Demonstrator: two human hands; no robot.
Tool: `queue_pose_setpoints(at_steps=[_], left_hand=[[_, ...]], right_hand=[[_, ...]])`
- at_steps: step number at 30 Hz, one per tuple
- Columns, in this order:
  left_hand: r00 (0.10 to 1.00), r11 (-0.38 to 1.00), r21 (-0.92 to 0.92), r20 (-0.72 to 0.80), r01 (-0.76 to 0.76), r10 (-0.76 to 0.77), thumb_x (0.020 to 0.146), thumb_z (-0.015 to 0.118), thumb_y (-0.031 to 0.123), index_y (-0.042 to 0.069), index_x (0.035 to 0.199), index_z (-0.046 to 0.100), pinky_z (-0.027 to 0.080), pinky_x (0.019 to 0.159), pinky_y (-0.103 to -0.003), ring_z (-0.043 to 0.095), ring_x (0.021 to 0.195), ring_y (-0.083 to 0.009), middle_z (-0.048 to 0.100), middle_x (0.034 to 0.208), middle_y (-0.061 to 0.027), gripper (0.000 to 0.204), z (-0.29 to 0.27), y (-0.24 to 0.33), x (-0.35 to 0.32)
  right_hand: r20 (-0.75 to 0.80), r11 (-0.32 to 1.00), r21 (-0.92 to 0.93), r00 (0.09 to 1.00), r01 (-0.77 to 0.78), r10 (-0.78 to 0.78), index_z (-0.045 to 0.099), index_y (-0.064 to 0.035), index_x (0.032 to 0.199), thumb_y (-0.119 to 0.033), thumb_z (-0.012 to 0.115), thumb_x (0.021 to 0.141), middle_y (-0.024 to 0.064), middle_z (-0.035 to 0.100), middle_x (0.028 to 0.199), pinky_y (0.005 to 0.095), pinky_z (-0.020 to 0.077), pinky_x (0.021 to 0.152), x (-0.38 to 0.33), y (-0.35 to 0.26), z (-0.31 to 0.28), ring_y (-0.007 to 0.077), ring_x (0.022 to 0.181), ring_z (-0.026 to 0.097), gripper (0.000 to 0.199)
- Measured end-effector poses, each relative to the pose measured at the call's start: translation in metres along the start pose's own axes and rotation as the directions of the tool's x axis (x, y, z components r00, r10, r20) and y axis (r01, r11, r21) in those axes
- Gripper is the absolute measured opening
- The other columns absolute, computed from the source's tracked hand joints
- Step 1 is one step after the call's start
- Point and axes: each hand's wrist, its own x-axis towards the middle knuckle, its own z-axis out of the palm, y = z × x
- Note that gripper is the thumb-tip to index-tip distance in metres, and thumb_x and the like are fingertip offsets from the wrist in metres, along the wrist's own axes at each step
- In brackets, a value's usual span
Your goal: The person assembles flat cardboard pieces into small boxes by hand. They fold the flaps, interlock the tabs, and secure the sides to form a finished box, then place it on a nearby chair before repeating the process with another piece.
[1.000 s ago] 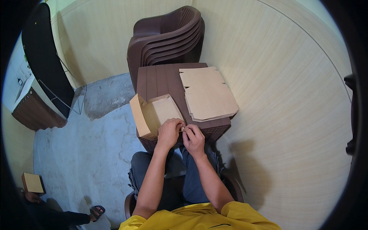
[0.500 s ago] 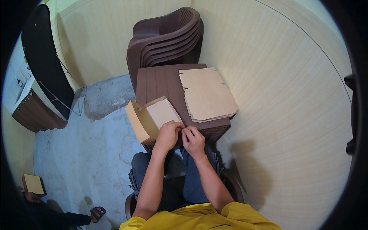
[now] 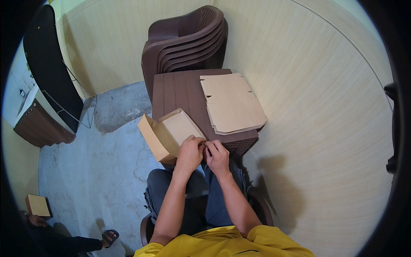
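Work position: a person sits on a chair (image 3: 145,229) at a brown slatted surface (image 3: 173,90), with both forearms extended forward. The person wears a yellow shirt (image 3: 222,245) and dark trousers (image 3: 158,184).

Workpiece: an open cardboard box (image 3: 176,127) lies at the near left part of the surface, its left side projecting past the edge. A tall panel stands raised along the left side of the box, with a small flap at its far end. The tray of the box opens upward, to the right of this panel.

Hands: the left hand (image 3: 190,152) is at the near right corner of the box and covers part of the near side. The right hand (image 3: 217,155) is just beside it, to the right. The fingers of both hands are bent, with their tips brought together at that corner — whether they grip the cardboard cannot be told, because the hands hide the point of contact.

Material: a stack of flat cardboard blanks (image 3: 233,105), notched along the edges, lies on the right part of the surface, apart from the box.

Surroundings: stacked brown chairs (image 3: 184,45) stand beyond the far edge of the surface. At the lower left, another person's hand (image 3: 37,220) is near a small box (image 3: 38,205); that person's sandal (image 3: 110,238) rests on the grey floor (image 3: 98,171).
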Motion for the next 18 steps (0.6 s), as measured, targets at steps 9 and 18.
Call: queue_pose_setpoints(at_steps=[9,18], left_hand=[[0.998,0.999,0.007,-0.041,-0.043,0.043,0.099,0.072,0.002,-0.002,0.117,0.081,0.059,0.093,-0.055,0.073,0.103,-0.0484,0.073,0.109,-0.025,0.021,0.003,0.0027,-0.0046],[0.998,0.998,-0.032,-0.025,-0.054,0.053,0.096,0.071,0.0,-0.003,0.116,0.078,0.058,0.093,-0.055,0.071,0.103,-0.0489,0.071,0.109,-0.025,0.022,0.0047,-0.0033,-0.0061]], right_hand=[[-0.007,0.999,0.026,1.0,0.023,-0.023,0.074,0.0005,0.109,0.008,0.08,0.086,0.0153,0.068,0.094,0.0442,0.0606,0.071,0.0021,0.0022,-0.0008,0.0368,0.08,0.073,0.025],[0.011,0.998,0.066,1.0,-0.021,0.02,0.074,0.0,0.108,0.005,0.082,0.088,0.0151,0.072,0.094,0.0428,0.0616,0.073,0.0036,0.0056,-0.0002,0.036,0.082,0.075,0.023]])
